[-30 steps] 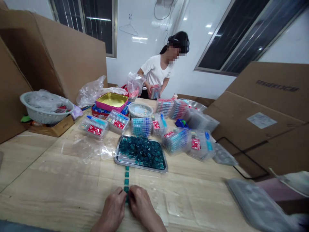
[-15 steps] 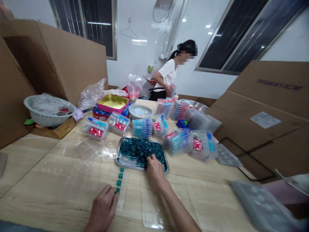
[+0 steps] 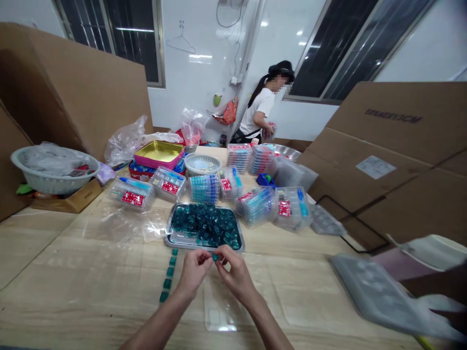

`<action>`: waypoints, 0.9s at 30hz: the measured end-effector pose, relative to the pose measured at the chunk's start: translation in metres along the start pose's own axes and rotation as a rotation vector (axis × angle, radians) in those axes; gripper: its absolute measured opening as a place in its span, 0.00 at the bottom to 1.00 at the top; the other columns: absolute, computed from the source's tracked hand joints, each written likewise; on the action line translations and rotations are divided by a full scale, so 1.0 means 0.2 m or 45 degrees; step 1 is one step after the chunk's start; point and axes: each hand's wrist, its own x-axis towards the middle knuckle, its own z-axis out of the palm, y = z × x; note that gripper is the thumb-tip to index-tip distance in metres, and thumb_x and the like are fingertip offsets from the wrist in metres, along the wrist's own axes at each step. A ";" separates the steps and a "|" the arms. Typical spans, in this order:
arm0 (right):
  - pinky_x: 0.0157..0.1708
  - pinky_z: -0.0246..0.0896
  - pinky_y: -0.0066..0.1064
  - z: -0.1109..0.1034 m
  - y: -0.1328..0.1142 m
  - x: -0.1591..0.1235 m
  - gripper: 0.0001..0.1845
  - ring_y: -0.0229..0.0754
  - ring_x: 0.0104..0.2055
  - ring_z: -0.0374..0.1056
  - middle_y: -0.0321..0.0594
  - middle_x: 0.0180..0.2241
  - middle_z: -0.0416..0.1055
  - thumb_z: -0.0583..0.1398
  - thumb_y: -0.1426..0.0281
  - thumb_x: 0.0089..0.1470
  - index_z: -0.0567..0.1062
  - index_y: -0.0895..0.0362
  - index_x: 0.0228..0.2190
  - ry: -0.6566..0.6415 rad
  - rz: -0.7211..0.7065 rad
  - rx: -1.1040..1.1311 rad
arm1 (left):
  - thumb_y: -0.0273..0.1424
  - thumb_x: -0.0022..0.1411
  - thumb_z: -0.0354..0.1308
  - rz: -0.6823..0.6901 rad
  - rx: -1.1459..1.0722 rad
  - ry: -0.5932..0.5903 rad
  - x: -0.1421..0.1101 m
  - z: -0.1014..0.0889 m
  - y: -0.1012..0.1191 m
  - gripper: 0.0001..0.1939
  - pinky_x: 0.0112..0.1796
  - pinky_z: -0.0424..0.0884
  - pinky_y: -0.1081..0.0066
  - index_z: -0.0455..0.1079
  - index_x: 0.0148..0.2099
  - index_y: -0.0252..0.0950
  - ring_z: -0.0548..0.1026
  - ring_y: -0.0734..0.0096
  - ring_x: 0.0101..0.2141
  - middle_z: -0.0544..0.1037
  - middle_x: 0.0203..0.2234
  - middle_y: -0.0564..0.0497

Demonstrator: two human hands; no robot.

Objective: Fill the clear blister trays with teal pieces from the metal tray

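Observation:
Just in front of the tray, my left hand (image 3: pixel 194 273) and my right hand (image 3: pixel 236 273) meet fingertip to fingertip. Between them they pinch one small translucent teal piece (image 3: pixel 215 256). Beyond the hands, a heap of the same teal pieces (image 3: pixel 204 221) fills most of a shallow metal tray (image 3: pixel 182 240). Left of my left hand, a row of several teal blocks (image 3: pixel 167 283) runs toward me. Under and beside my right hand lies a clear plastic sheet or tray (image 3: pixel 223 311), flat on the table.
Clear packed cases (image 3: pixel 255 206) stand behind the tray. A basket (image 3: pixel 54 170) and pink tin (image 3: pixel 159 154) sit at left and back. Grey plastic trays (image 3: pixel 375 291) and a big carton (image 3: pixel 401 126) are at right. A person (image 3: pixel 257 109) holds cases beyond the table.
My right hand has come back from the tray with a teal piece. My left hand has left the row and moved right to meet it. The person behind has shifted slightly.

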 end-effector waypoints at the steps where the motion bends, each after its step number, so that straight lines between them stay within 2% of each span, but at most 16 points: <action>1: 0.31 0.61 0.28 -0.01 -0.01 -0.02 0.11 0.38 0.31 0.65 0.38 0.31 0.68 0.54 0.79 0.49 0.71 0.56 0.34 0.012 -0.001 -0.004 | 0.32 0.43 0.58 -0.075 -0.085 -0.032 0.00 0.01 0.00 0.06 0.19 0.54 0.77 0.68 0.23 0.33 0.62 0.78 0.17 0.67 0.14 0.56; 5: 0.32 0.61 0.28 -0.05 0.00 -0.05 0.10 0.37 0.30 0.65 0.36 0.30 0.69 0.57 0.78 0.46 0.73 0.56 0.32 0.058 0.117 0.154 | 0.30 0.35 0.62 -0.467 -0.403 -0.213 0.02 0.04 0.02 0.09 0.19 0.50 0.77 0.66 0.21 0.33 0.62 0.80 0.15 0.66 0.11 0.57; 7: 0.33 0.62 0.28 -0.08 0.02 -0.06 0.07 0.38 0.31 0.66 0.36 0.30 0.70 0.59 0.74 0.46 0.73 0.56 0.31 0.055 0.252 0.339 | 0.29 0.32 0.63 -0.559 -0.451 -0.264 0.02 0.04 0.03 0.10 0.19 0.49 0.77 0.66 0.20 0.32 0.62 0.80 0.15 0.67 0.11 0.56; 9: 0.32 0.62 0.29 -0.10 0.03 -0.07 0.07 0.38 0.30 0.66 0.36 0.29 0.71 0.62 0.71 0.44 0.74 0.56 0.30 0.064 0.387 0.520 | 0.29 0.31 0.64 -0.553 -0.457 -0.287 0.03 0.05 0.04 0.11 0.19 0.50 0.76 0.67 0.20 0.31 0.63 0.80 0.15 0.68 0.11 0.56; 13: 0.30 0.62 0.29 -0.10 0.05 -0.07 0.15 0.39 0.30 0.67 0.37 0.29 0.72 0.67 0.65 0.39 0.75 0.56 0.32 0.174 0.642 0.859 | 0.30 0.32 0.65 -0.495 -0.510 -0.328 0.02 0.07 0.05 0.11 0.21 0.52 0.76 0.68 0.21 0.31 0.65 0.80 0.16 0.69 0.12 0.55; 16: 0.27 0.62 0.27 -0.08 0.07 -0.08 0.18 0.38 0.29 0.67 0.38 0.30 0.73 0.67 0.62 0.39 0.75 0.57 0.33 0.097 0.815 1.140 | 0.29 0.34 0.64 -0.454 -0.468 -0.334 0.01 0.07 0.04 0.10 0.20 0.50 0.76 0.68 0.21 0.31 0.63 0.81 0.16 0.69 0.12 0.55; 20: 0.25 0.61 0.25 -0.08 0.09 -0.08 0.16 0.33 0.24 0.65 0.33 0.25 0.70 0.69 0.65 0.36 0.75 0.58 0.30 0.073 0.835 1.289 | 0.29 0.34 0.62 -0.417 -0.358 -0.307 0.03 0.08 0.02 0.08 0.19 0.47 0.76 0.67 0.20 0.31 0.60 0.82 0.14 0.67 0.11 0.56; 27: 0.22 0.57 0.23 -0.08 0.11 -0.06 0.14 0.31 0.20 0.61 0.29 0.19 0.66 0.70 0.66 0.35 0.71 0.57 0.24 0.072 0.824 1.249 | 0.27 0.34 0.58 -0.378 -0.284 -0.220 0.04 0.15 0.00 0.06 0.18 0.48 0.76 0.65 0.19 0.33 0.59 0.82 0.14 0.66 0.11 0.57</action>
